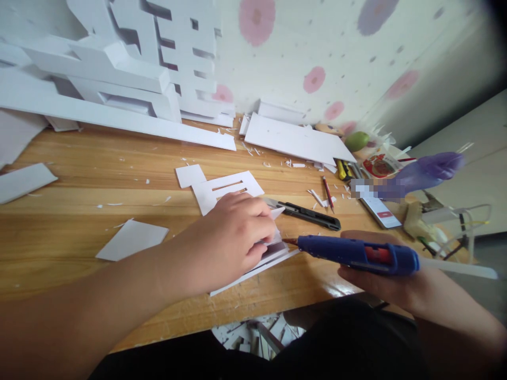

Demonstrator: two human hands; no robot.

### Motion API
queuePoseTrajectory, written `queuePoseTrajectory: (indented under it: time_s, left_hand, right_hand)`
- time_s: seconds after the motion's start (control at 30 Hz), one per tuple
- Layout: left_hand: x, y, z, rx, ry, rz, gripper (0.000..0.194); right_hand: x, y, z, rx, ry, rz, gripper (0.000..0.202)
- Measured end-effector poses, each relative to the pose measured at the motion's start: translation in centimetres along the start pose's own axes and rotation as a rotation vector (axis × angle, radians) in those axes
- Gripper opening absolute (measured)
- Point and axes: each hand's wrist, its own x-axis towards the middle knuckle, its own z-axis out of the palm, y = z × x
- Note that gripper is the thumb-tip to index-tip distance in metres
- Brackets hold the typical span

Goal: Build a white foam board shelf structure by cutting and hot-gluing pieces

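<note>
My left hand (233,237) is closed over a small white foam board piece (283,250) near the table's front edge, its fingers bent around the upper part. In my right hand (368,279) is a blue glue gun (348,253), its tip pointing left at the right end of that piece. A white glue stick (459,267) sticks out of the gun's back. Behind my left hand lies a white board with slots (247,182). A black utility knife (311,215) rests just beyond the gun, blade toward my left hand.
Large white board structures (130,79) stand at the back left. White sheets (293,137), a red pencil (328,194), a phone (380,206) and a purple object (428,171) are at the right. A bin of scraps (253,335) sits below the table (79,221).
</note>
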Motion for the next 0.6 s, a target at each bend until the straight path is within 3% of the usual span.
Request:
queuePoseTrajectory:
  time_s: [0.13, 0.33, 0.5, 0.6]
  left_hand:
    - [0.0, 0.0, 0.0, 0.004, 0.001, 0.0, 0.013]
    - [0.0, 0.0, 0.0, -0.006, 0.001, -0.008, 0.012]
    - [0.0, 0.0, -0.1, -0.016, -0.007, -0.023, 0.012]
    - [0.0, 0.0, -0.1, -0.015, -0.011, -0.026, 0.012]
  right_hand:
    - [0.0, 0.2, 0.0, -0.017, -0.067, -0.025, 0.028]
    - [-0.5, 1.4, 0.6, 0.076, 0.064, 0.039, 0.046]
    - [0.1, 0.4, 0.1, 0.113, -0.059, 0.051, 0.034]
    - [0.1, 0.3, -0.2, 0.132, -0.044, 0.022, 0.027]
